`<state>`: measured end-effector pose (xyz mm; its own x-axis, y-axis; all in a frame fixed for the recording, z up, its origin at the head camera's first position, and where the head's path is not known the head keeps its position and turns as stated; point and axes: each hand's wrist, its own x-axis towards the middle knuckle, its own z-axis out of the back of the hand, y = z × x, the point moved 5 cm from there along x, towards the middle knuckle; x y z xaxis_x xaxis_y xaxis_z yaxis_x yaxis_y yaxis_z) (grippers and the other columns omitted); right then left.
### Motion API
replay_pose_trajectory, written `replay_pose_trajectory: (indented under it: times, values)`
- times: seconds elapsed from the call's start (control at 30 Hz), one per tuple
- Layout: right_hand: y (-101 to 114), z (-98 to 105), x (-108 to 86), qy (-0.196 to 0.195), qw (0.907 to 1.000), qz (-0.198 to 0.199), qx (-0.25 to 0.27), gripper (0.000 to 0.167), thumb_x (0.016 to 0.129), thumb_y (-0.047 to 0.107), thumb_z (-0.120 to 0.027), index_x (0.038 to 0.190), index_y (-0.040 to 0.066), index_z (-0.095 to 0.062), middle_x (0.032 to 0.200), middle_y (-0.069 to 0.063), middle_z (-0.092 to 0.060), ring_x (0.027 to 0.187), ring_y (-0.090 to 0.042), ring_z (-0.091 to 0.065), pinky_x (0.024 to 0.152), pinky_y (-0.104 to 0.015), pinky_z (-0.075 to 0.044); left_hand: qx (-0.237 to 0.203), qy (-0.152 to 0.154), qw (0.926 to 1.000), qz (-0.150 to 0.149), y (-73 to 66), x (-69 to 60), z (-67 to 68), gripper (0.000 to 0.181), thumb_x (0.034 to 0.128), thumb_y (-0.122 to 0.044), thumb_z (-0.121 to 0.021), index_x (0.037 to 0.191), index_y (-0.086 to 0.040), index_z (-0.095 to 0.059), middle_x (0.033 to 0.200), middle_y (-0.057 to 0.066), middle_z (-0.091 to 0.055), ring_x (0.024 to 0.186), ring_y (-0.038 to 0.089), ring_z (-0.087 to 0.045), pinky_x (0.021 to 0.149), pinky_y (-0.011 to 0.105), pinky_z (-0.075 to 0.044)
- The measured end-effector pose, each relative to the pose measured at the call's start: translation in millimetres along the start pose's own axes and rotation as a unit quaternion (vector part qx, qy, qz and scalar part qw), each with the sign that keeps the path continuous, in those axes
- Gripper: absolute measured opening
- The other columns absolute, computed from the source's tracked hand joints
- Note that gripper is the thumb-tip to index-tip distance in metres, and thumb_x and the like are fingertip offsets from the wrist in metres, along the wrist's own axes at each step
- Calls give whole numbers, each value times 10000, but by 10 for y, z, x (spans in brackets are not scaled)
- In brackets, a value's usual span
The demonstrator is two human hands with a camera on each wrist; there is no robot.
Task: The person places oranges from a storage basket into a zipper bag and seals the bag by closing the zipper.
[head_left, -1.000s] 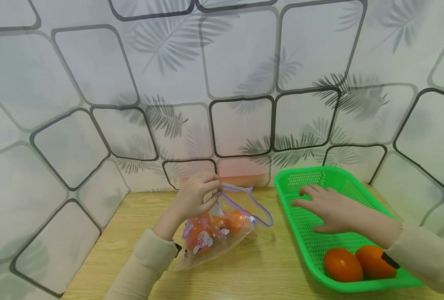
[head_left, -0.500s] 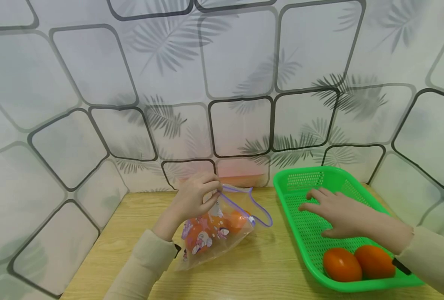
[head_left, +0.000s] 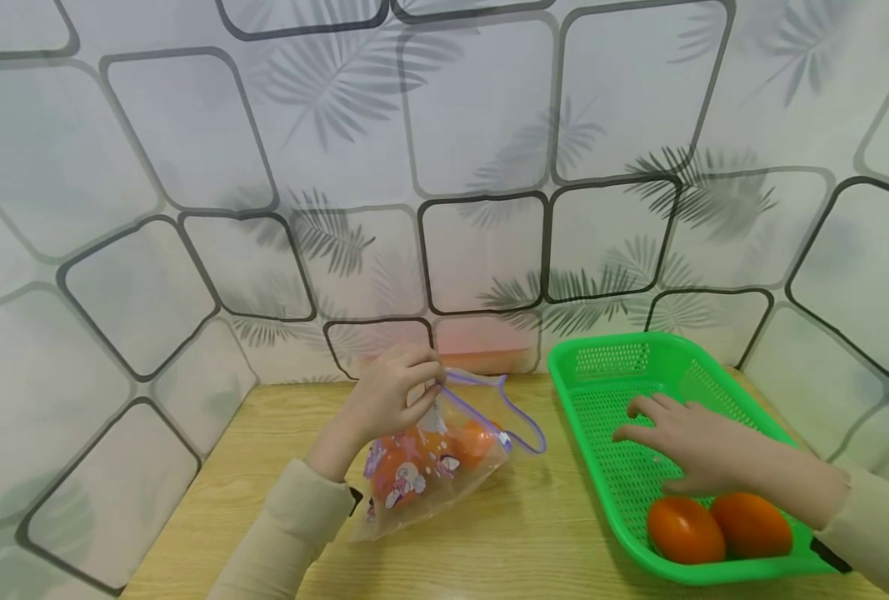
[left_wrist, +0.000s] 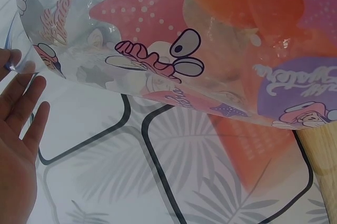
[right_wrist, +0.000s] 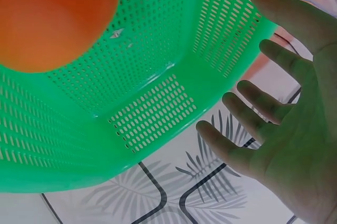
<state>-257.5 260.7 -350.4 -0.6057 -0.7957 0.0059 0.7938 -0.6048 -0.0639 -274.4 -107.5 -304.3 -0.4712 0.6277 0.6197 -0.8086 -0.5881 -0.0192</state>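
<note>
My left hand (head_left: 395, 392) pinches the rim of a clear zip bag (head_left: 444, 496) with cartoon prints and a purple zip edge. The bag stands on the table with its mouth open toward the right, and several round orange-red fruits show through its side. Over a green perforated basket (head_left: 611, 517) hovers my right hand (head_left: 702, 450), its fingers spread and loosely bent, holding nothing. Just below it, two smooth orange-red fruits that look like tomatoes, a left one (head_left: 686, 531) and a right one (head_left: 751, 527), lie at the basket's near end. In the right wrist view the palm (right_wrist: 295, 155) faces the basket.
The wood-grain table (head_left: 504, 542) runs back to a wall covering (head_left: 481, 250) printed with leaves and rounded squares. Similar covering closes in the left and right sides. A reddish reflection or panel (head_left: 485, 358) shows at the wall's foot behind the bag.
My right hand has moved to the right and nearer, back over the basket toward the two fruits. The left hand and the bag have stayed in place.
</note>
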Motion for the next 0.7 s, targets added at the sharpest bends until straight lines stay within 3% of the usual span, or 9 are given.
replay_pose_trajectory:
  times: [0.2,0.47,0.7]
  values:
    - [33,-43,-49,50,9999,20,107,748,680,301,-986,1340,278,-634,1346,-121,-588,1173,-356,-603,726,-514,-592,37,-10,10000,-27,4,6,-6,95,931,-86,-744,914,-175,-716,989,-14,-700,885,180,-653,815,378,-552]
    - [98,-75,-111,-66,9998,193,70,735,673,307,-982,1325,271,-645,1299,-69,-588,1105,-298,-616,709,-424,-569,34,24,10000,-24,16,7,-16,85,939,-95,-725,911,-175,-713,985,-19,-694,882,171,-648,803,369,-552]
    - [83,-167,-206,146,9987,154,468,722,687,285,-971,1331,280,-644,1265,-18,-578,1044,-233,-607,739,-370,-562,39,19,10000,-55,1,3,-11,78,932,-92,-730,914,-167,-715,992,-10,-706,902,187,-661,827,385,-559]
